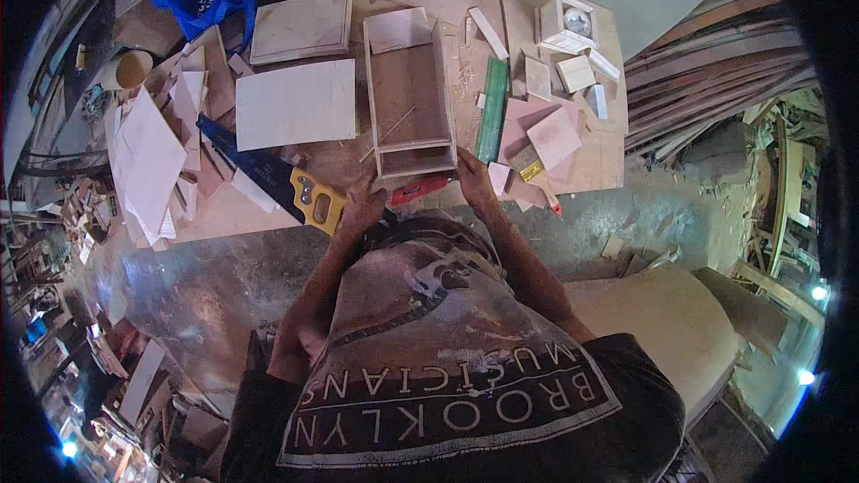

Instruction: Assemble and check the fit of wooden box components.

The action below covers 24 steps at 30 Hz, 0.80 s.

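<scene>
An open wooden box (412,142), long and shallow, lies lengthwise in front of me, with a crosswise divider near its close end. My right hand (474,181) is closed on the near right corner, its fingers along the side wall. At the near left corner, my left hand (361,204) grips the box, its fingers partly hidden. Thin wood strips lie inside the box. A red tool (422,188) lies just under its near edge, between my hands. Close to my left hand is a handsaw (268,174) with a yellow handle.
Pale boards (295,105) lie left of the box on the workbench (215,230). To the right are a green strip (492,112), a paintbrush (537,176), small wood blocks (574,73) and a small wooden case (566,25) with a round face. A blue bag (201,0) sits far left.
</scene>
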Tool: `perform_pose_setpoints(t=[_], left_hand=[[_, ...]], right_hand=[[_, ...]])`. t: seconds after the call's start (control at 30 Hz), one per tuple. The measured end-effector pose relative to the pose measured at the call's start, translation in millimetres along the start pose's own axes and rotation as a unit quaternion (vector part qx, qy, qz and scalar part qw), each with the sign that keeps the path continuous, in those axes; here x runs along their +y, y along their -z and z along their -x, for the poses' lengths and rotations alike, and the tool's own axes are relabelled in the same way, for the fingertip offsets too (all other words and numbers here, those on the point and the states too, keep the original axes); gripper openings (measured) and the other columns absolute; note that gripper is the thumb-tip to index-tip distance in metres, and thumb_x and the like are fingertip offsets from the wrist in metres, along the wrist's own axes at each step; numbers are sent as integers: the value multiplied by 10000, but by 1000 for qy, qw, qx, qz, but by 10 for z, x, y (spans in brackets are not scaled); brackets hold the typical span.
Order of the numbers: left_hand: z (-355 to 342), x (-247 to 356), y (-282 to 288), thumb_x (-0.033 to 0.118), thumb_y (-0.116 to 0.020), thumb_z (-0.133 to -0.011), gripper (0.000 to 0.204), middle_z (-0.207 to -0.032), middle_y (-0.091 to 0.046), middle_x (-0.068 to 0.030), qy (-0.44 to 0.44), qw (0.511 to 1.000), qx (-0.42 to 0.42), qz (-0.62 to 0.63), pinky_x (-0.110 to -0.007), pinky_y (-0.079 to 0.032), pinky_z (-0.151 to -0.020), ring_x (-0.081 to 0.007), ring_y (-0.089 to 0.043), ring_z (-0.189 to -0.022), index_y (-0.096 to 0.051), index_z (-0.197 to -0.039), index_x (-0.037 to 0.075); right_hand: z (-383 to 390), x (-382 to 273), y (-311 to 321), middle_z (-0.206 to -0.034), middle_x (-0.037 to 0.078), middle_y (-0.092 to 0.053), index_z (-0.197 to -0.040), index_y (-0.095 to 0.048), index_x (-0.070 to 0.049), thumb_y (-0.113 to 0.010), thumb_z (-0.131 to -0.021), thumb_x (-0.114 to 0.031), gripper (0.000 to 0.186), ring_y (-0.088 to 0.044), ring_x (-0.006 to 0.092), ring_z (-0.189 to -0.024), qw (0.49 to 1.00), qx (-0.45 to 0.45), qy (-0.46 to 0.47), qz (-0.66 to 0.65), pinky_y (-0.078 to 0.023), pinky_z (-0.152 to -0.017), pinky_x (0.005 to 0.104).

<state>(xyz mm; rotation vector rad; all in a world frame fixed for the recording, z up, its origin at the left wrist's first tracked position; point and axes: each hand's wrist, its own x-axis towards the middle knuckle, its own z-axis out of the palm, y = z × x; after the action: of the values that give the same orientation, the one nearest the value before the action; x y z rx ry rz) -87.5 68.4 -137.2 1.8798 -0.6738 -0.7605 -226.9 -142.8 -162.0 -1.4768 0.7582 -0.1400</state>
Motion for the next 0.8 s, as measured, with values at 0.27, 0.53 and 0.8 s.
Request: perform_pose_setpoints(t=[0.27,0.53,0.8], left_hand=[[16,-20,112,11,-491,-911,366,-1228,-606,-197,-1,997,70,35,-360,-459,-951,-253,-567,-1187,-531,-1275,14],[-20,725,359,115,-525,-926,315,-1084,-639,-242,-59,977,139,-150,-430,-526,-813,-403,-637,-976,-552,-1225,19],[-213,866,309,134,-534,-895,352,-932,-648,-258,-43,977,67,-200,-509,-521,-741,-426,-645,-852,-554,-1233,37]], right_hand=[[-11,-325,159,-1137,136,-626,-1280,-518,-9,-490,-968,-102,327,-609,184,-987,987,39,92,123,-506,-830,322],[-44,-1128,249,-1188,178,-533,-1199,-577,-67,-672,-769,-89,441,-609,355,-956,904,4,256,343,-533,-764,411],[-211,-929,52,-1089,221,-569,-1092,-616,-28,-650,-774,-118,332,-643,400,-833,864,-10,273,423,-538,-754,462]])
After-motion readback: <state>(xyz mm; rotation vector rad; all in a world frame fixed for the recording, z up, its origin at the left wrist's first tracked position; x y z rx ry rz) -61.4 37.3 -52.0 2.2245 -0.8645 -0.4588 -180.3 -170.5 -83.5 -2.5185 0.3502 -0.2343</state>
